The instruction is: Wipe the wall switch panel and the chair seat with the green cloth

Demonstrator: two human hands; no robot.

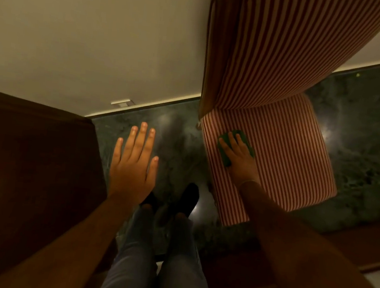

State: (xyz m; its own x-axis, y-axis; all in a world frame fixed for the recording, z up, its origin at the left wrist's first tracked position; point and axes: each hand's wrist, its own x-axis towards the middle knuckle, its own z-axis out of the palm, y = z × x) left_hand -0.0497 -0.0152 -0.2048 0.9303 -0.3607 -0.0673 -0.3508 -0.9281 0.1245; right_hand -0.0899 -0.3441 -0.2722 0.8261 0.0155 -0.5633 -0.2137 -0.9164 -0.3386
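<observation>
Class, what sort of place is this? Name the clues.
Probably a furnished room in a home: a striped upholstered chair, a polished dark stone floor, a plain painted wall and dark wooden furniture.

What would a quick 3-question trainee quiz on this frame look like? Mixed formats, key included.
1. True or false: the left hand holds the green cloth.
2. Multiple choice: the right hand presses the cloth on
A) the wall
B) the striped chair seat
C) the dark floor
3. Fill in: the left hand hovers with fingers ____ , touching nothing.

Key
1. False: the left hand is empty; the cloth lies under the right hand.
2. B
3. Spread (open)
</observation>
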